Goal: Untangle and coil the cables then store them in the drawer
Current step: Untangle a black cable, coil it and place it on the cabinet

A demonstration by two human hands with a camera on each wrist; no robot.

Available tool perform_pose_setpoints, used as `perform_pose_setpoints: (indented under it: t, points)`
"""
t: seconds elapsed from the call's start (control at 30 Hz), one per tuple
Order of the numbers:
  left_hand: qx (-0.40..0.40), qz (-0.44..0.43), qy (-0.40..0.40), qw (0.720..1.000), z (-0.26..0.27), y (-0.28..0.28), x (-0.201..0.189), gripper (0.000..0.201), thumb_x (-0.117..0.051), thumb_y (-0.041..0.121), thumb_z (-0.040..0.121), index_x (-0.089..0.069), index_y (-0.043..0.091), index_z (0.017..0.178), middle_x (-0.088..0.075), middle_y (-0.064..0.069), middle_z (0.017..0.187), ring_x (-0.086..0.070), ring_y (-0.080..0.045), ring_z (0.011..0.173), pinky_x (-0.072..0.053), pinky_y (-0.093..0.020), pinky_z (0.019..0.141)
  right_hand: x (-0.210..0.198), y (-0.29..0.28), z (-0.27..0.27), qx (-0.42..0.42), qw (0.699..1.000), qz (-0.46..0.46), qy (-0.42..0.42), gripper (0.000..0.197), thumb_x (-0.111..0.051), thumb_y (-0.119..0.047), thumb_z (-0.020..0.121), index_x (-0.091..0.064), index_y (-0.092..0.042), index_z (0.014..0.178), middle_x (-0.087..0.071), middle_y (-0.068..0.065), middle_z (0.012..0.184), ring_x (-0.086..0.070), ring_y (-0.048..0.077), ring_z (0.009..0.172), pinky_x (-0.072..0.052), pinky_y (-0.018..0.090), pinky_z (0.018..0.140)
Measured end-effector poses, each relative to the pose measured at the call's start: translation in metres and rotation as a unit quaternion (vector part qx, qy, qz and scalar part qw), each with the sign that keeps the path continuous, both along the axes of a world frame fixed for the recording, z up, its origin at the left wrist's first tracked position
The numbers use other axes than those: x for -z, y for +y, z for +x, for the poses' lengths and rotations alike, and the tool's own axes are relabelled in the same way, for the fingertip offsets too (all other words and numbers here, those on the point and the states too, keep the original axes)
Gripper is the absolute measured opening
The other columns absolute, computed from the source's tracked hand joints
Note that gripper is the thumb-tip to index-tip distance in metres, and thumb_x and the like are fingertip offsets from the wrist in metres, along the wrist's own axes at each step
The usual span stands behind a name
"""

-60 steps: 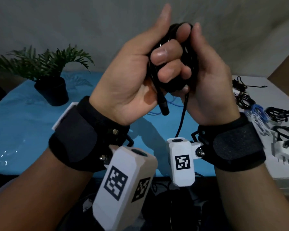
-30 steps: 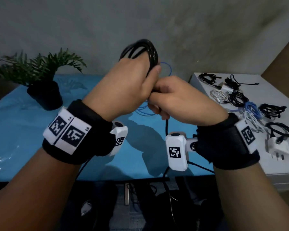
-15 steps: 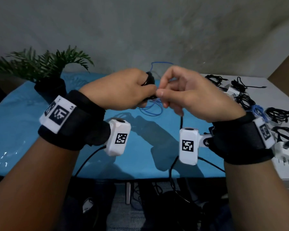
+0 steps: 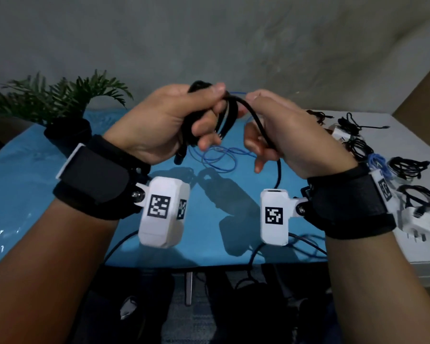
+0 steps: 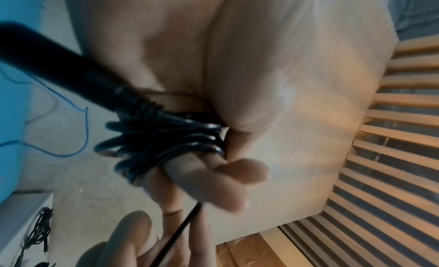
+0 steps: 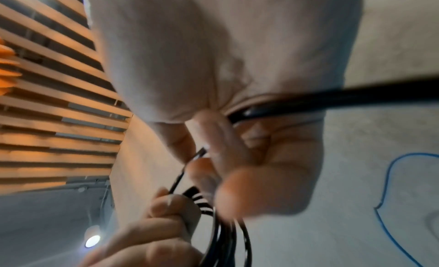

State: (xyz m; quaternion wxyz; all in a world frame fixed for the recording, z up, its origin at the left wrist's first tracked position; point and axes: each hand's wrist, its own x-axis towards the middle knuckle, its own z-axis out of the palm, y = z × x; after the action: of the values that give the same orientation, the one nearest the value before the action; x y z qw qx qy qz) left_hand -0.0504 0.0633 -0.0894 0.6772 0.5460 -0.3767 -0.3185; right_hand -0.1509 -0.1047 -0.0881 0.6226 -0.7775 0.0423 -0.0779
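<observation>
While the left hand [image 4: 164, 122] grips the coiled black cable [image 4: 196, 125], the right hand [image 4: 283, 135] pinches its loose end; no readable writing.

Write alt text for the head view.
Two hands raised over a blue table: the left hand holds a coiled black cable while the right hand feeds its loose end. A blue cable lies below them; a potted plant stands far left.

Grey wall [image 4: 209, 33], blue table [image 4: 23, 194], potted plant [image 4: 60, 100], slatted ceiling [image 5: 392, 158]
</observation>
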Motion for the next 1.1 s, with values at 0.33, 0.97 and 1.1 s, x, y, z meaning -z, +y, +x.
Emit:
perform_pose_setpoints:
  t: [0.33,0.97,1.1]
  points:
    - [0.083,-0.047,0.128,0.987,0.005,0.003,0.002,0.039,-0.034,0.034,0.105,-0.060,0.014,0.084,-0.020,0.009,0.042,-0.029,-0.004,0.032,-0.048,-0.020,0.060,0.005,-0.009,0.002,0.079,0.988,-0.009,-0.131,0.019,-0.055,-0.020,0.105,-0.060,-0.014,0.088,-0.034,-0.008,0.056,-0.020,0.011,0.045,-0.017,0.022,0.044]
    - [-0.315,0.032,-0.313,0.896,0.017,-0.007,0.010,0.036,-0.045,0.026,0.107,-0.062,-0.001,0.091,-0.074,0.001,0.074,-0.071,-0.013,0.071,-0.049,-0.020,0.072,0.031,0.053,0.019,-0.036,0.952,-0.304,-0.014,0.021,-0.057,-0.029,0.101,-0.069,-0.011,0.104,-0.049,-0.012,0.064,-0.048,0.005,0.061,-0.032,0.023,0.056]
    - [-0.212,0.231,-0.450,0.836,0.006,-0.004,0.011,0.037,-0.052,0.031,0.105,-0.050,0.019,0.070,-0.060,0.002,0.051,-0.052,-0.017,0.052,-0.038,-0.028,0.057,0.009,0.037,0.010,0.017,0.956,-0.287,-0.062,0.026,-0.057,-0.014,0.092,-0.070,-0.007,0.070,-0.050,-0.005,0.050,-0.036,0.007,0.046,-0.029,0.025,0.048]
